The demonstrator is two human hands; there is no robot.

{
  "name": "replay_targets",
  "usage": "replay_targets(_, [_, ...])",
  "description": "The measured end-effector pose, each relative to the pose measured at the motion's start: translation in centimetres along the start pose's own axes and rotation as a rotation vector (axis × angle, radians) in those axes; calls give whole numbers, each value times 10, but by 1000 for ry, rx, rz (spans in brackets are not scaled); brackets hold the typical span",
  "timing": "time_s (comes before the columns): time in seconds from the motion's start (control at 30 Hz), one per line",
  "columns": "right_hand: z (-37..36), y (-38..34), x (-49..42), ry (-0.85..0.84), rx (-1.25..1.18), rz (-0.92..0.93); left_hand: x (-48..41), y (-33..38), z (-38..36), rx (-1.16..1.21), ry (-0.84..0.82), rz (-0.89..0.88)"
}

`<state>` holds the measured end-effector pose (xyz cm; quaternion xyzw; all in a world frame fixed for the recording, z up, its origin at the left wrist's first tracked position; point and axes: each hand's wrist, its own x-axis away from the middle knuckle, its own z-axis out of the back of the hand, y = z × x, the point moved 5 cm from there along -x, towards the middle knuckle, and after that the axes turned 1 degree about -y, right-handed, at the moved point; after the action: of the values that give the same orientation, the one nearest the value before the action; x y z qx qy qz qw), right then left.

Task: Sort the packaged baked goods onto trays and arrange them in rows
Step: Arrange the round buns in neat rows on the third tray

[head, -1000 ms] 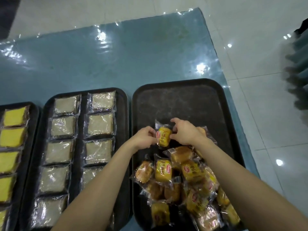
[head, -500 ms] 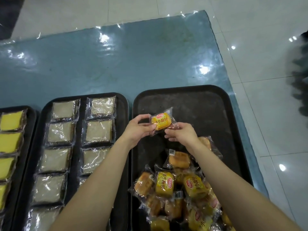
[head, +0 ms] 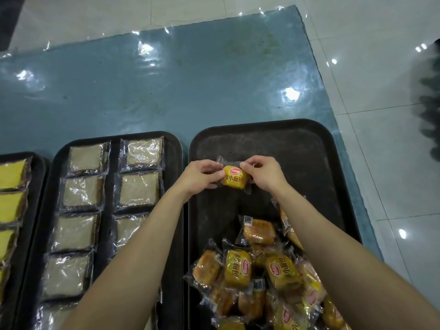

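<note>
Your left hand [head: 202, 176] and right hand [head: 264, 173] pinch the wrapper ends of one yellow-labelled bun [head: 235, 178], label up, over the bare far part of the black right tray [head: 304, 151]; whether it touches the tray is unclear. Nearer you, a loose pile of wrapped buns [head: 262, 275] fills that tray's near end. The middle tray [head: 177, 163] beside it holds pale wrapped cakes [head: 83, 191] in two rows, on a glossy blue table cover [head: 166, 91].

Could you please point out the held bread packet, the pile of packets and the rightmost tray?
held bread packet [head: 234, 180]: head view, its yellow label.
pile of packets [head: 238, 267]: head view, a yellow-labelled packet near the middle.
rightmost tray [head: 297, 158]: head view, bare floor at its far end.
</note>
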<state>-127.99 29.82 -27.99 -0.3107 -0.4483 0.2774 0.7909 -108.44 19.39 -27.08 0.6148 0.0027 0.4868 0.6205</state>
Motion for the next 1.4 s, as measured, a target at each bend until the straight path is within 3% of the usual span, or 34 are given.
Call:
replay_targets(0.07, [-1, -5, -3, 13, 46, 18, -1, -2, -2, 49, 28, 19])
replay_targets(0.23, [0, -15, -2, 42, 116, 39, -5, -12, 0, 302, 305, 143])
replay_targets(0.37, [-9, -15, 5, -72, 182, 10, -2, -12, 1, 148, 451, 82])
replay_targets(0.6, [-21, -13, 4, -13, 458, 131, 6, -8, 4, -199, 296, -62])
replay_targets(0.83, [-20, -8, 13, -80, 604, 249, 7, -5, 4, -440, 237, -107])
replay_targets(1.27, [-19, -44, -21, 35, 656, 417, -38, 17, 35, -592, 383, -72])
replay_targets(1.4, [-24, -31, -16, 131, 699, 555, -40, 17, 33, -595, 393, -73])
